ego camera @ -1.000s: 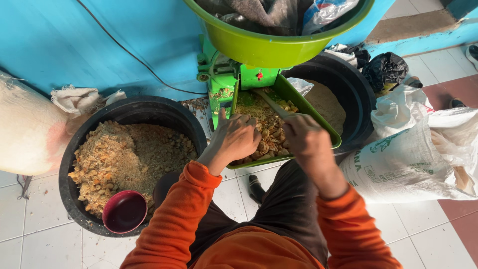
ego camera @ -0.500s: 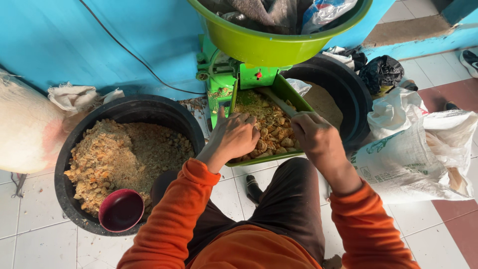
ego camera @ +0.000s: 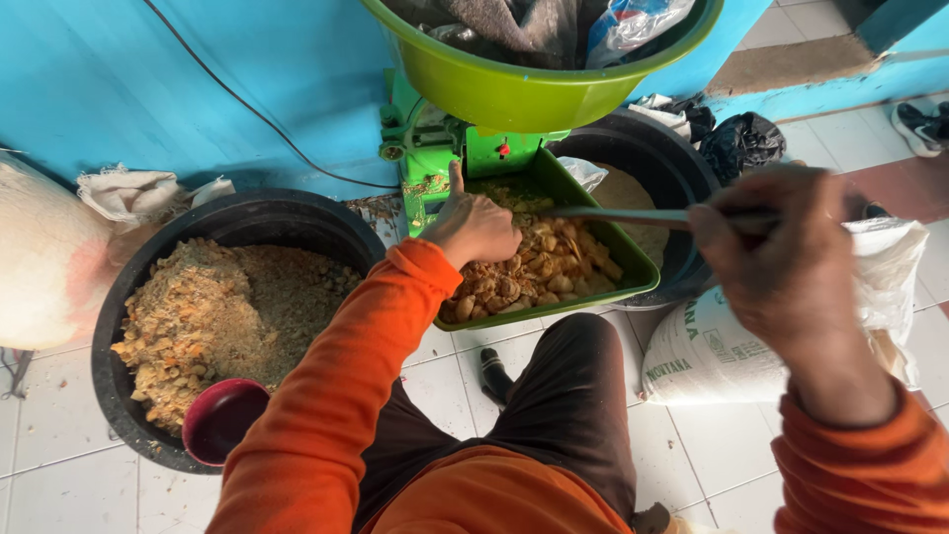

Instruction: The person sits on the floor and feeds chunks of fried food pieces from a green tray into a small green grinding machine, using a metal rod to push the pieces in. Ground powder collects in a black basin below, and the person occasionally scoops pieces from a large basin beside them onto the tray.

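Left hand: grip together, pressed on brown kernels at green tray's left edge.
Right hand: grip clamped on grey stick, over tray's far corner.

There is just one view, from a camera on the person's head, looking steeply down over the orange sleeves and lap. It faces the blue wall ahead, with the tiled floor beneath. The green tray sits near, mid-frame. The right hand looms closest to the lens, large and blurred.
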Demonstrator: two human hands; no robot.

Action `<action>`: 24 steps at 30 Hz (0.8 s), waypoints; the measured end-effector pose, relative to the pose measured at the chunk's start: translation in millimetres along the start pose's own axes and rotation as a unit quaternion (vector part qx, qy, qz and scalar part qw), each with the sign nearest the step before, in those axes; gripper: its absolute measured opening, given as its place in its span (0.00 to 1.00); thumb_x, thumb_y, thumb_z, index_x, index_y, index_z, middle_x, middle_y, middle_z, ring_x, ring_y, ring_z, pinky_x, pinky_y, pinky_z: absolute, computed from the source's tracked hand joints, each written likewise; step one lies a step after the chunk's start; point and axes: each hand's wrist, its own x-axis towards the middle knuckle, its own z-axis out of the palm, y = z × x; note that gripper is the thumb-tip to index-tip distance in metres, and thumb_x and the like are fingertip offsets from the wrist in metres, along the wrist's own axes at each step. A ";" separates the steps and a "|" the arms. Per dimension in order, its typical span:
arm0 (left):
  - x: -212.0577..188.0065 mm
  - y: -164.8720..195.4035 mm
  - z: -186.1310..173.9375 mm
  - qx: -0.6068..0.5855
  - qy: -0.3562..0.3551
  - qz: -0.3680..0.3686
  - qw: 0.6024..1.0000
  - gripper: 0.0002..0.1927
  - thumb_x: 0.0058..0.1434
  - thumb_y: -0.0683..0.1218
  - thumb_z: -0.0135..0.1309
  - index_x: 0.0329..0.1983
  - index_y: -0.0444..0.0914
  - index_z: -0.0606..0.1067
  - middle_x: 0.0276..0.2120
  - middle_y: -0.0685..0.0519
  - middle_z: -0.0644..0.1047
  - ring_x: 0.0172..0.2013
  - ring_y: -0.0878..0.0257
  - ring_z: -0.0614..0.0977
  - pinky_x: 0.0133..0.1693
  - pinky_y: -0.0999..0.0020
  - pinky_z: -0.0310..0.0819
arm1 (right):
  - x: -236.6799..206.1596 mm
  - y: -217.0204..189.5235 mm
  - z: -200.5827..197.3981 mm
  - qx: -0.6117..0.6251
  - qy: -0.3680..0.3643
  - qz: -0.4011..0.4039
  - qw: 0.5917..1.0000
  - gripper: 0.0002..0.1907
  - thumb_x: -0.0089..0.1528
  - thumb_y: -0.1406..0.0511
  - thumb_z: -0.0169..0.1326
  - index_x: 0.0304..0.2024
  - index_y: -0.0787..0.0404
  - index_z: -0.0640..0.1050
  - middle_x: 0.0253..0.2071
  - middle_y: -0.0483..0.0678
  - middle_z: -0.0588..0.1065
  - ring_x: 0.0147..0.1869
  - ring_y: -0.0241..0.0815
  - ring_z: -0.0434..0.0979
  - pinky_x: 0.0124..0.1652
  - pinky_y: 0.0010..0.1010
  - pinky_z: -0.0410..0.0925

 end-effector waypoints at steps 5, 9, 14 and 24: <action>-21.4 5.9 -1.4 -0.029 0.020 0.023 0.999 0.23 0.63 0.52 0.38 0.23 0.38 0.80 0.32 0.43 0.83 0.40 0.39 0.83 0.64 0.18 0.22 | 0.4 -2.0 -9.2 0.030 -0.005 0.054 0.998 0.21 0.68 0.68 0.61 0.52 0.70 0.62 0.39 0.56 0.78 0.39 0.42 0.82 0.36 0.29 0.74; -31.3 4.9 2.0 -0.052 0.110 0.054 0.991 0.21 0.63 0.52 0.40 0.26 0.38 0.80 0.28 0.42 0.82 0.34 0.40 0.84 0.66 0.22 0.26 | -17.2 15.0 23.0 0.002 -0.024 -0.007 1.000 0.17 0.70 0.69 0.62 0.50 0.67 0.65 0.39 0.53 0.81 0.40 0.39 0.84 0.37 0.29 0.75; -37.7 3.5 3.3 -0.082 0.177 0.055 0.979 0.19 0.63 0.50 0.42 0.25 0.38 0.79 0.26 0.44 0.82 0.30 0.43 0.84 0.68 0.28 0.33 | -40.3 20.5 54.5 0.026 0.052 0.029 0.998 0.16 0.70 0.69 0.64 0.47 0.66 0.68 0.40 0.53 0.81 0.38 0.36 0.82 0.38 0.26 0.75; -35.8 1.0 9.1 -0.065 0.203 0.069 0.975 0.18 0.62 0.50 0.45 0.21 0.38 0.78 0.23 0.46 0.80 0.27 0.44 0.83 0.67 0.27 0.37 | -55.7 30.4 105.8 0.067 0.100 0.003 0.993 0.13 0.69 0.72 0.63 0.44 0.65 0.69 0.44 0.52 0.81 0.41 0.36 0.82 0.40 0.24 0.75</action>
